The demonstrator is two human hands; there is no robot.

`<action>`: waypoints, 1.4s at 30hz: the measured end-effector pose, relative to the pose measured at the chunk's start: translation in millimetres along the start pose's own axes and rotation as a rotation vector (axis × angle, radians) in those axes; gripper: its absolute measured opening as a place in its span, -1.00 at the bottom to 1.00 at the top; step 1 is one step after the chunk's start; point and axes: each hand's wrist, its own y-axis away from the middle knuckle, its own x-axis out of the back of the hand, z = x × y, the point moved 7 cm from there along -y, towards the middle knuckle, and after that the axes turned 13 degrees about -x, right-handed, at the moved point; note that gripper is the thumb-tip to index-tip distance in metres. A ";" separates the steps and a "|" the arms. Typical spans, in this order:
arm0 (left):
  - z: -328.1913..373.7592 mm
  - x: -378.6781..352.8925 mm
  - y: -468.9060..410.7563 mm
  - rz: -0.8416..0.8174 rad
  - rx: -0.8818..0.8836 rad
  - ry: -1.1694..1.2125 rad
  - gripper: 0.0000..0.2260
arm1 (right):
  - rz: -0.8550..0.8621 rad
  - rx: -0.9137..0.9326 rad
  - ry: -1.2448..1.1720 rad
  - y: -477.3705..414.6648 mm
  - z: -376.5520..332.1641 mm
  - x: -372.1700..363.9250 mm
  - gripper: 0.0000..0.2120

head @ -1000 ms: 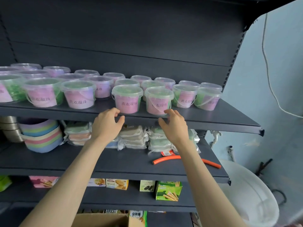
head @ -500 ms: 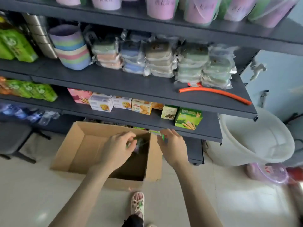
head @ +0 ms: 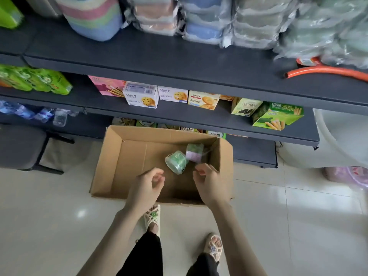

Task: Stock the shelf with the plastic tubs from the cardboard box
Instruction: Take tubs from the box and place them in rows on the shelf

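The cardboard box (head: 127, 166) sits on the floor (head: 49, 206), at 12 o'clock from the person's feet and before the shelf (head: 199, 120). In its 2 o'clock corner lies a tipped tub (head: 176, 162), with a second tub (head: 194, 155) just behind at 1 o'clock (whether they touch is unclear). The left hand (head: 146, 188) hovers over the box's 6 o'clock edge and the right hand (head: 211, 186) at 4 o'clock. Biscuit boxes (head: 203, 100) stand on the shelf.

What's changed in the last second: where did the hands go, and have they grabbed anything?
Both hands left the top shelf's front edge and dropped to the cardboard box on the floor. The left hand hovers over it, fingers loosely curled, holding nothing. The right hand reaches toward the green-lidded tub and pink-labelled tub lying inside, grip unclear. The box stays put.
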 end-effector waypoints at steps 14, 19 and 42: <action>-216.2 -127.7 -112.8 -0.303 0.225 0.137 -0.74 | -0.047 -0.443 -0.147 -146.8 64.7 -182.1 -0.82; -270.4 -191.4 -142.7 -0.299 0.405 0.297 -0.41 | 0.006 -0.586 -0.191 -195.8 118.4 -227.4 -0.64; -354.6 -198.6 -77.9 -0.053 1.073 0.399 -0.14 | -0.002 -0.483 -0.523 -179.9 163.2 -274.9 -0.89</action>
